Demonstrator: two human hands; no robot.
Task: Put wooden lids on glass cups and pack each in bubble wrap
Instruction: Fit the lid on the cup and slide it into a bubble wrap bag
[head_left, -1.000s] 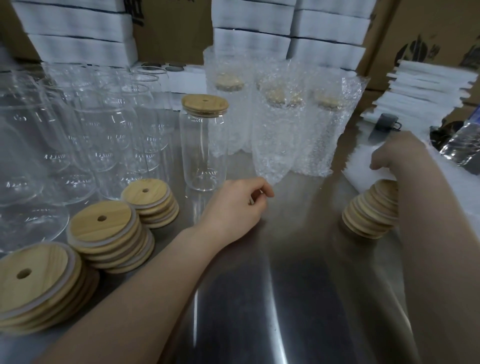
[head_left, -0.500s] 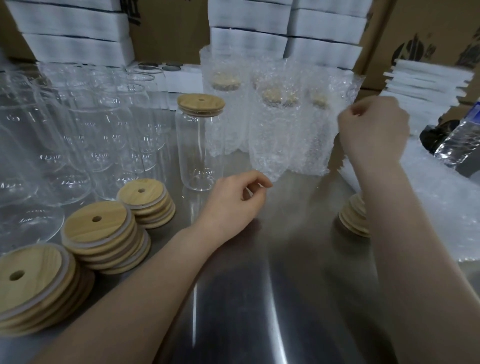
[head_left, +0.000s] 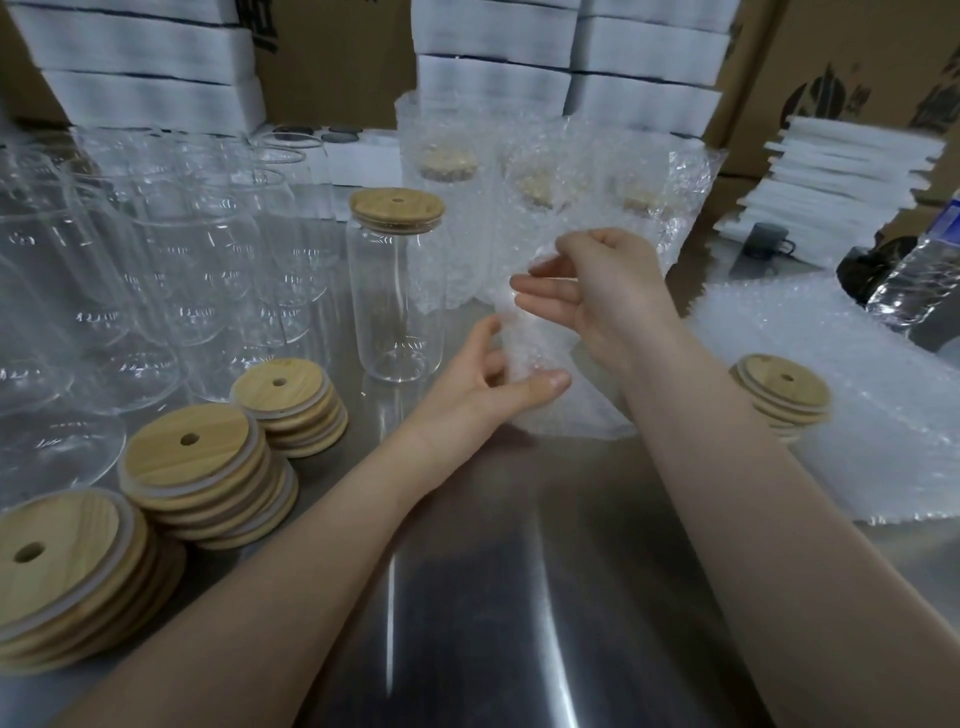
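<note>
Pinching one bubble bag (head_left: 524, 345): my left hand (head_left: 483, 389) grips low, my right hand (head_left: 602, 296) grips high; lidded cup (head_left: 397, 301) stands just left.

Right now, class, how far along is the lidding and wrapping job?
Done: three wrapped cups stand at the back, and one lidded cup stands unwrapped. In hand: left hand and right hand hold a bubble wrap piece. Left: many open glasses, with lid stacks beside them.

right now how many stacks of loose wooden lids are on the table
4. Three on the left: nearest stack, middle stack, farthest stack beside the lidded cup. The right stack sits against the bubble wrap pile. An arm could hide more.
</note>
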